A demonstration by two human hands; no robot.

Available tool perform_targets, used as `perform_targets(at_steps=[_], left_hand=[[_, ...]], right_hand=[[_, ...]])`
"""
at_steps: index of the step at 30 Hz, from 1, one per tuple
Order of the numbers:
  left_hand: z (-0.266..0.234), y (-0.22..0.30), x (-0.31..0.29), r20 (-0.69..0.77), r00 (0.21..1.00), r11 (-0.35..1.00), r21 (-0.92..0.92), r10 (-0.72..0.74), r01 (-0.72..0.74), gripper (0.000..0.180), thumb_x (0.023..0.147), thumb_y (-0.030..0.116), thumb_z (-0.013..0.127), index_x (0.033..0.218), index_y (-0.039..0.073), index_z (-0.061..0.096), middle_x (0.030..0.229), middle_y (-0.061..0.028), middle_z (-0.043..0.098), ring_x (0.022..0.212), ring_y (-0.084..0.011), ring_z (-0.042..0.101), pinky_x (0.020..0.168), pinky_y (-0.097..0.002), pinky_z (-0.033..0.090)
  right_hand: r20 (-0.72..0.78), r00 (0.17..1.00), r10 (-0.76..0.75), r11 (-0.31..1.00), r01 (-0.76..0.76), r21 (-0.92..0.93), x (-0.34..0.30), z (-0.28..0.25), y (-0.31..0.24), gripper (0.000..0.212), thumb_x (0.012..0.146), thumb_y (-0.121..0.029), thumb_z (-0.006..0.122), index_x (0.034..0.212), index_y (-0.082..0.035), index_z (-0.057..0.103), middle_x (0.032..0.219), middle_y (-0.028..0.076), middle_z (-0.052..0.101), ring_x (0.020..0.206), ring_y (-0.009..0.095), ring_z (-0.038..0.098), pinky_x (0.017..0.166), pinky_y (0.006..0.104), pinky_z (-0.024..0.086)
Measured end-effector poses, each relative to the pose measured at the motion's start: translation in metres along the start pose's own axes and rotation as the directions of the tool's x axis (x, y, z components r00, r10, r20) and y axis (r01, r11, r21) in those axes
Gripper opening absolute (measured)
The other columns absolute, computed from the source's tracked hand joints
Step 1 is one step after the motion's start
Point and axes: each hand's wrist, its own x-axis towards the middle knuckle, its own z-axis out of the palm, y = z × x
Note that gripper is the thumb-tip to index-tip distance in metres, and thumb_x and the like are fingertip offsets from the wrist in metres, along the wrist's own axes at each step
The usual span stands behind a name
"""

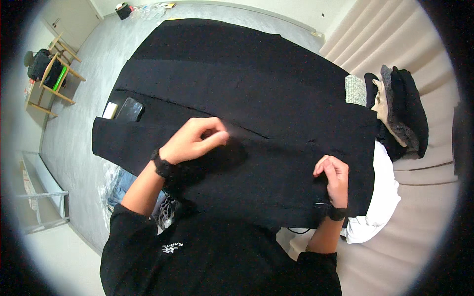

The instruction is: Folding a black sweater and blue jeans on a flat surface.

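Two forearms [144, 188] of mine reach up from the lower edge: my left hand [192, 142], at centre frame, has its fingers curled toward the thumb, and my right hand [336, 180], lower right, has its fingers bent inward. Black cloth [237, 93] fills the middle, its dark folds hard to make out, and I cannot tell whether either hand grips it.
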Motion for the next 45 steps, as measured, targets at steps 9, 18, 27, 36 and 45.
perform_targets(at_steps=[9,18,27,36,45], left_hand=[[-0.027,-0.041,0.002,-0.308,0.911,0.840,-0.538,-0.274,0.071,0.012,0.093,0.018,0.054,0.085,0.009,0.052,0.071,0.0018,0.052,0.062,-0.0053,0.047,0.056,-0.0200,0.038],[-0.023,-0.041,0.005,-0.317,0.904,0.894,-0.427,-0.289,0.136,0.011,0.087,0.011,0.061,0.083,0.009,0.051,0.071,0.0006,0.054,0.060,-0.0050,0.047,0.054,-0.0190,0.038],[-0.020,-0.036,0.006,-0.323,0.910,0.911,-0.395,-0.262,0.122,0.013,0.085,0.010,0.062,0.082,0.010,0.050,0.070,0.0012,0.051,0.060,-0.0062,0.046,0.053,-0.0205,0.037],[-0.019,-0.036,0.006,-0.284,0.920,0.916,-0.371,-0.270,0.154,0.007,0.085,0.010,0.062,0.087,0.009,0.056,0.072,0.0011,0.056,0.062,-0.0052,0.049,0.055,-0.0196,0.038],[-0.021,-0.035,0.007,-0.289,0.922,0.950,-0.251,-0.256,0.185,0.008,0.089,0.011,0.059,0.092,0.005,0.061,0.072,0.0009,0.057,0.062,-0.0045,0.049,0.055,-0.0187,0.038]], right_hand=[[-0.238,0.965,0.110,0.854,0.031,0.519,0.030,-0.013,0.040,0.022,0.096,-0.018,0.042,0.080,-0.005,0.047,0.067,0.005,0.045,0.060,0.013,0.045,0.055,0.0282,0.040],[-0.297,0.950,0.094,0.906,0.042,0.422,0.035,-0.006,0.054,0.007,0.087,-0.001,0.052,0.089,-0.006,0.048,0.092,0.007,0.051,0.075,0.012,0.056,0.062,0.0262,0.049],[-0.265,0.964,0.018,0.902,0.099,0.419,0.031,-0.010,0.055,0.008,0.082,0.003,0.054,0.083,-0.004,0.051,0.094,0.009,0.053,0.077,0.015,0.058,0.065,0.0282,0.051],[-0.189,0.982,-0.005,0.894,0.089,0.439,0.027,-0.016,0.059,0.005,0.082,-0.001,0.055,0.086,-0.002,0.053,0.088,0.010,0.056,0.076,0.016,0.058,0.067,0.0291,0.050],[-0.282,0.956,0.083,0.939,0.020,0.344,0.035,-0.010,0.059,0.010,0.084,-0.002,0.062,0.094,0.000,0.062,0.081,0.006,0.061,0.072,0.013,0.059,0.063,0.0267,0.051]])
